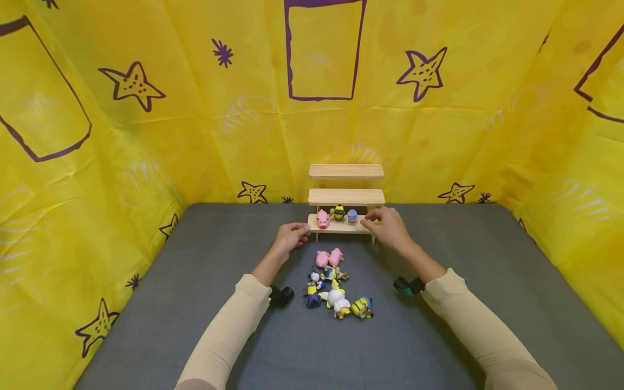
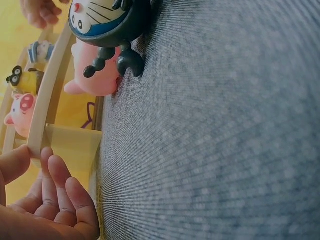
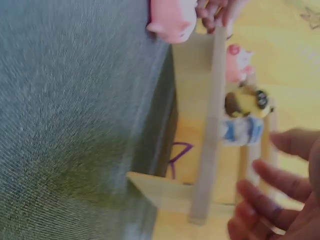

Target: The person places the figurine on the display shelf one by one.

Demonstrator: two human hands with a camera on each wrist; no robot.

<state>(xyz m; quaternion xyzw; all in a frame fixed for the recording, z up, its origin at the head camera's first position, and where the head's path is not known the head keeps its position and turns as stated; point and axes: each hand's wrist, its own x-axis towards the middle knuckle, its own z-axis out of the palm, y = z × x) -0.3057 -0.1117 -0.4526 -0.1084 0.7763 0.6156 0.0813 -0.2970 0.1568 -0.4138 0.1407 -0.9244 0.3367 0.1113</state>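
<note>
A three-tier wooden display stand (image 1: 346, 196) is at the back of the table. My left hand (image 1: 291, 236) pinches the left end of its lowest shelf between thumb and fingers, close up in the left wrist view. On that shelf stand a pink pig figure (image 1: 323, 219), a yellow-and-black minion figure (image 1: 338, 213) and a small blue-and-white figure (image 1: 352, 217), left to right. To the right of the blue-and-white figure, my right hand (image 1: 387, 226) hovers at the shelf's right end, fingers apart and holding nothing.
Before the stand lie two pink pigs (image 1: 336, 257), a Doraemon-like figure (image 2: 107, 22), several minion figures (image 1: 362, 307) and a white-and-yellow figure (image 1: 336, 298) on the grey tabletop (image 1: 195, 303). Yellow patterned cloth (image 1: 185, 97) walls the back and sides.
</note>
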